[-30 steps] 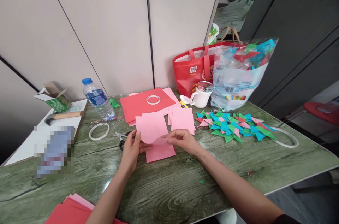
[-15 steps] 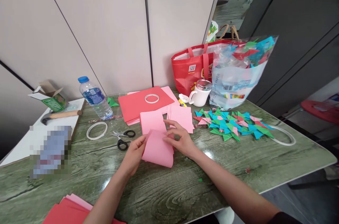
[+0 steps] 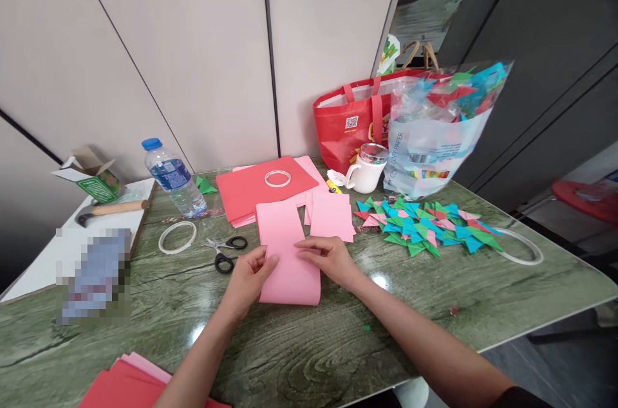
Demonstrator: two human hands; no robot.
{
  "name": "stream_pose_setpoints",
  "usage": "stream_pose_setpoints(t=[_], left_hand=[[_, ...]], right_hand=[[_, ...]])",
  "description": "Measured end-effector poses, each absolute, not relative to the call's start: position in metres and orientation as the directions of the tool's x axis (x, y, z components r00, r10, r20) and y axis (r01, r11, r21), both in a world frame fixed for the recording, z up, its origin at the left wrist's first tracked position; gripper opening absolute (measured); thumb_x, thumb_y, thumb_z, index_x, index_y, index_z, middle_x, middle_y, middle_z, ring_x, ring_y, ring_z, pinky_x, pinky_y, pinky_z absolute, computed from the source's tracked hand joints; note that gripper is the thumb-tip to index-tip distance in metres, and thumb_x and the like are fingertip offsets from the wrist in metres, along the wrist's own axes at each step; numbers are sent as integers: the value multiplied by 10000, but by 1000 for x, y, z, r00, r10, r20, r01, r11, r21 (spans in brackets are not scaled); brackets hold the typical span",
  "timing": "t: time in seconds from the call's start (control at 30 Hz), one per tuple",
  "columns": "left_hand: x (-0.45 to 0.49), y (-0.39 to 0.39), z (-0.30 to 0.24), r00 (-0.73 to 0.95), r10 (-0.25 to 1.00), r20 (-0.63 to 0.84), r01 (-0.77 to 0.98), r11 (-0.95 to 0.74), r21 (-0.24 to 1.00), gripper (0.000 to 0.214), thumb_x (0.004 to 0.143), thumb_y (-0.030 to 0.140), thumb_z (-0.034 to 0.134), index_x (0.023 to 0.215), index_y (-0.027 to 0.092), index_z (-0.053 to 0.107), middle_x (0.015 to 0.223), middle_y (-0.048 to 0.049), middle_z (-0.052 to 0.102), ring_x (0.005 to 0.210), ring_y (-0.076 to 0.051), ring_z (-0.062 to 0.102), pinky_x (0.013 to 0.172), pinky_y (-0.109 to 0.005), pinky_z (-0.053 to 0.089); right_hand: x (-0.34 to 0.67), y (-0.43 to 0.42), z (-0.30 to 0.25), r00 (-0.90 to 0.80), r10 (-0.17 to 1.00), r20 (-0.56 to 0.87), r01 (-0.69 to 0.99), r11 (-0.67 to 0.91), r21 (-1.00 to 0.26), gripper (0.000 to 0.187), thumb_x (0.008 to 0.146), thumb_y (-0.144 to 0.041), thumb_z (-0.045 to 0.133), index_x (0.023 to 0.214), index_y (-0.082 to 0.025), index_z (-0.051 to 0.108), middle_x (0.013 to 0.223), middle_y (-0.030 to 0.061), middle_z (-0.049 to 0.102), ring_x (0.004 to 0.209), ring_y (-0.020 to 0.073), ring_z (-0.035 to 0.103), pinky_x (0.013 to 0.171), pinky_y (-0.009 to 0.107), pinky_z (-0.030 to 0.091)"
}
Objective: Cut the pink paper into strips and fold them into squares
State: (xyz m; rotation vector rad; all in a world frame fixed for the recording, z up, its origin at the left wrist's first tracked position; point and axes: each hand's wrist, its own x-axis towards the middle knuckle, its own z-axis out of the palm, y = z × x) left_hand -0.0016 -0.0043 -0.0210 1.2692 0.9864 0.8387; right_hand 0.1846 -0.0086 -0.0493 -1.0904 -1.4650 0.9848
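A: What's the biggest thing there?
B: The surface (image 3: 309,350), a green wood-grain top. The red bag (image 3: 340,128) stands at its far side, with the plastic bag (image 3: 425,154) of coloured folded paper just to the right.
A: And next in size?
B: The folded pieces (image 3: 422,226), spread together on the right, in blue, green, red and pink. Then the red sheets (image 3: 248,192), lying at the far middle.
A: Where's the pink paper (image 3: 290,276)?
B: Between the two hands, near the middle, bent over at its rounded near edge. It reaches farther from the person than either hand does.
A: How do the hands stand?
B: The left hand (image 3: 250,276) is at the left edge, thumb over the paper, fingers curled. The right hand (image 3: 334,258) comes in from the right, thumb and forefinger close together at the paper. I can't tell whether either one is gripping it.
A: Anything smaller?
B: The scissors (image 3: 219,246) lie left of the paper, near the left hand, and a green scrap (image 3: 367,328) sits on the near right.
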Motion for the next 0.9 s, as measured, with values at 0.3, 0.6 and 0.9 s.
stream_pose_setpoints(t=[0.3,0.6,0.9], left_hand=[[-2,-3,-25,229,970,-83,90,64,994,343,682,408,628,895,138,632,635,-12,632,517,-119,522,470,-203,361],[-1,-3,-26,226,974,-33,91,12,996,367,679,416,625,940,163,574,525,41,544,423,-86,440,407,-177,276],[0,-4,-23,264,963,-59,46,48,998,342,671,402,644,902,175,533,516,53,520,433,-91,455,419,-177,287]], right_hand=[[182,-10,-50,-86,965,247,163,258,-952,171,676,-265,673,828,-197,710,826,43,713,754,183,648,684,278,504],[183,-10,-50,-72,964,257,152,265,-952,192,658,-308,686,818,-205,712,814,36,713,746,181,647,679,279,505],[183,-10,-50,-52,966,252,126,256,-958,190,668,-330,674,817,-216,712,830,36,713,765,189,650,717,306,511]])
